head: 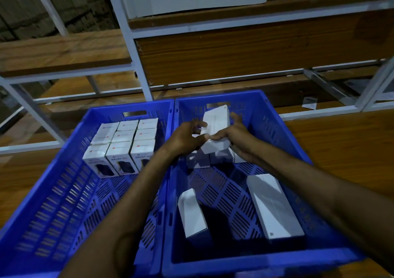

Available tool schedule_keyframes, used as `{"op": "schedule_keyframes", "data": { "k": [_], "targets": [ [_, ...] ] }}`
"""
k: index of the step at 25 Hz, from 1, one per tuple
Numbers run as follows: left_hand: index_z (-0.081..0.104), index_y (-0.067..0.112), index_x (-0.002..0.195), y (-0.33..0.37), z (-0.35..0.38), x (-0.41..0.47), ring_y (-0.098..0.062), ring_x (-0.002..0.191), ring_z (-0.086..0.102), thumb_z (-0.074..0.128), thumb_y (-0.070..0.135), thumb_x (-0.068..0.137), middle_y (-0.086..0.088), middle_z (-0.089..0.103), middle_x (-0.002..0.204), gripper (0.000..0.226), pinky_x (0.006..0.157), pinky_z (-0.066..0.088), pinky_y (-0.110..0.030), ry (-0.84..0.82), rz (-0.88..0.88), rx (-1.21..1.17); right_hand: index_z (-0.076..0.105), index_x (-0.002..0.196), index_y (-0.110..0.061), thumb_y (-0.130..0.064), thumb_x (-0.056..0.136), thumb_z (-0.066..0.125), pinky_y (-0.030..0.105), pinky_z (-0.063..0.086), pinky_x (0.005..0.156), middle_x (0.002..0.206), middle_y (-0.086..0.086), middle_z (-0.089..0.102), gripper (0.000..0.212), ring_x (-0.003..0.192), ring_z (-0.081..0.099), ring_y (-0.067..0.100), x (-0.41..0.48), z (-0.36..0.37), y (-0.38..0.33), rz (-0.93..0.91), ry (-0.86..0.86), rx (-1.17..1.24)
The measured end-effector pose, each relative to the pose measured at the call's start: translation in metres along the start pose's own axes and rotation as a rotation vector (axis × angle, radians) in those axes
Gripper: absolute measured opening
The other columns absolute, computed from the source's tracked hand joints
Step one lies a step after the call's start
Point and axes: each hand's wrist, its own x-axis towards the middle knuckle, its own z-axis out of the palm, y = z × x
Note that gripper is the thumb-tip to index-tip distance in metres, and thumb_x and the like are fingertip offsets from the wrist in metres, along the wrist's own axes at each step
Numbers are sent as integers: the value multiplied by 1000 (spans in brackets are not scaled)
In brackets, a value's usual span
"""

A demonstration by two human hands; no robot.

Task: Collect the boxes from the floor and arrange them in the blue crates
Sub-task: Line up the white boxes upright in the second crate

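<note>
Head view: a long white box is held tilted over the far end of the right crate, just above a row of white boxes standing against its far wall. The left hand grips its left edge with curled fingers, thumb across the face. The right hand pinches the opposite edge, and the two thumbs nearly meet at mid-length.

It looks like thin retail carton: light, stiff along its edges, probably easy to dent on the broad faces, and smooth enough to slip if held by the faces alone. A hold on the long edges near the middle, as here, seems soundest; the corners would crush first if it were dropped into the row.

Two loose boxes lie flat on the mesh floor nearer the person, well apart from each other. The left crate, touching the right one side by side, has nine boxes packed upright in its far corner. Both crates sit on a wooden table, with a white metal rack behind.
</note>
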Motion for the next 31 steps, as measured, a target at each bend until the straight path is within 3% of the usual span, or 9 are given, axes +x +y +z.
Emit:
{"op": "schedule_keyframes", "data": {
  "k": [3, 7, 10, 14, 18, 20, 22, 26, 31],
  "targets": [
    [47, 10, 144, 2, 4, 1, -31, 90, 71, 56, 28, 105, -20, 66, 118, 44, 83, 61, -49, 64, -61, -138, 9, 161, -31, 12, 67, 79, 47, 61, 83, 143, 12, 54, 125, 113, 64, 38, 6, -7, -8, 47, 28, -39],
    [49, 20, 133, 15, -2, -2, -32, 92, 76, 34, 58, 104, -20, 69, 117, 50, 76, 65, -38, 109, -171, -491, 60, 136, -15, 18, 68, 73, 31, 56, 68, 121, 2, 68, 76, 117, 61, 26, 1, -14, -16, -182, -10, -422],
    [58, 15, 126, 14, -12, -3, -35, 99, 75, 25, 73, 97, -22, 72, 115, 73, 74, 65, -37, 46, -282, -691, 70, 117, -25, 21, 71, 69, 33, 56, 79, 112, -3, 70, 65, 115, 64, 21, -3, -13, -10, -339, -2, -396],
    [61, 8, 128, 15, -15, -1, -33, 109, 72, 51, 47, 104, -21, 68, 125, 47, 79, 64, -34, 19, -301, -711, 66, 133, -23, 19, 73, 74, 35, 53, 88, 144, 3, 53, 74, 135, 49, 24, 7, -8, -5, -364, 95, -426],
    [62, 14, 132, 11, -12, 0, -26, 110, 71, 64, 21, 101, -7, 70, 123, 33, 88, 62, -39, 54, -181, -651, 54, 127, -13, 3, 96, 60, 29, 51, 62, 103, -3, 63, 36, 90, 62, 23, 14, -4, -9, -42, 243, 41],
    [61, 18, 132, 8, -10, -3, -10, 105, 70, 70, 19, 97, 6, 66, 124, 36, 94, 60, -39, 71, -62, -494, 56, 122, -8, -22, 108, 47, 39, 55, 67, 97, 11, 68, 21, 86, 67, 29, 13, -2, -14, 209, 127, 335],
    [57, 21, 135, 5, -8, -4, -5, 105, 68, 70, 26, 97, 8, 60, 133, 40, 94, 60, -38, 72, 73, -287, 61, 119, -11, -45, 105, 50, 43, 59, 74, 103, 13, 72, 39, 92, 70, 29, 12, -4, -17, 218, 9, 316],
    [54, 17, 139, -14, -13, -2, -22, 124, 57, 54, 54, 100, -5, 60, 138, 54, 99, 49, -41, 344, 329, 495, 65, 128, -11, -37, 96, 69, 37, 59, 72, 112, 10, 73, 42, 96, 70, 27, 18, -3, -20, 96, -8, 169],
    [41, 5, 151, -32, -11, -4, -34, 152, 21, 72, 33, 88, -17, 22, 165, 75, 117, 31, -43, 202, 40, 708, 69, 113, -12, -37, 93, 73, 40, 59, 76, 105, 8, 74, 32, 90, 70, 28, 40, -2, -9, 180, 41, -36]
  ]
}}
